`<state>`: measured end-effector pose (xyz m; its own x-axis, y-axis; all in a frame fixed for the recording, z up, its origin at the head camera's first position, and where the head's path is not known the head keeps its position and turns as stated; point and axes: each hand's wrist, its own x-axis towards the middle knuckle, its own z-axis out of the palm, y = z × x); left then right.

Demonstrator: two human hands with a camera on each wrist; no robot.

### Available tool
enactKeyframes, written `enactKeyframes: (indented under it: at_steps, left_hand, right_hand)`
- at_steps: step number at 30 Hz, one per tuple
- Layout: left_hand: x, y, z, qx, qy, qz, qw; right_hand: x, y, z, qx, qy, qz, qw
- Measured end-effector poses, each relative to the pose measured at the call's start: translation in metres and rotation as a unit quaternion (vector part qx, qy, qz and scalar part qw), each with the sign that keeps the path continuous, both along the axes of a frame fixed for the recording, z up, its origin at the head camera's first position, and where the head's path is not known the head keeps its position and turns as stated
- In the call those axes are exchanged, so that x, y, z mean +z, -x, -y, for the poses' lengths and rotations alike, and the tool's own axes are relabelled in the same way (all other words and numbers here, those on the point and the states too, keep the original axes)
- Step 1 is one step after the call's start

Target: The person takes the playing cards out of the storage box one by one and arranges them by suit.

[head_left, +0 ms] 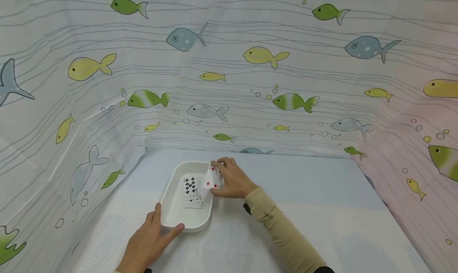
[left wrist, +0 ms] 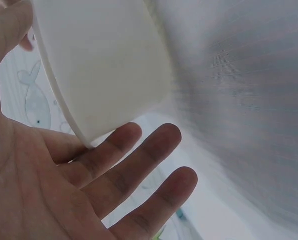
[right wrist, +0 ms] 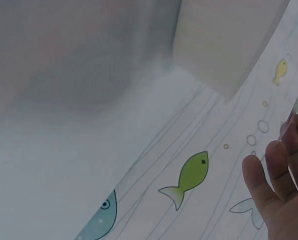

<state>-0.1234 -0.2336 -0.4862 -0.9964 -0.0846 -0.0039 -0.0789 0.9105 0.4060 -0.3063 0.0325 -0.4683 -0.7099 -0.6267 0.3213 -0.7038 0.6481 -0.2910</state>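
Note:
My right hand pinches a playing card with red diamonds, held tilted over the right rim of a white plastic tub. Inside the tub, several overlapping playing cards lie face up, a black club card on top. My left hand is at the tub's near left corner, thumb on the near rim and fingers along the left side. In the left wrist view those fingers are spread and fairly straight beside the tub's outer wall. Only the right hand's fingertips show in the right wrist view.
The tub stands on a pale patterned table surface. Behind it and on both sides rises a white backdrop printed with fish and wavy lines. The right forearm wears a beige sleeve.

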Motion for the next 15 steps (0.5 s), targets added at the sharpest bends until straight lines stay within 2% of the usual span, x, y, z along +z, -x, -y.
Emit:
enactKeyframes:
  at_steps: [7,15]
  left_hand:
    - [0.000,-0.001,0.000,-0.001,-0.004,-0.001,1.0000]
    - [0.001,-0.001,0.002,-0.003,-0.005,-0.002,1.0000]
  right_hand:
    - [-0.011,0.003,-0.024,-0.005,-0.045,-0.014,0.999]
    - [-0.023,0.004,-0.043,0.011,-0.072,0.013,0.997]
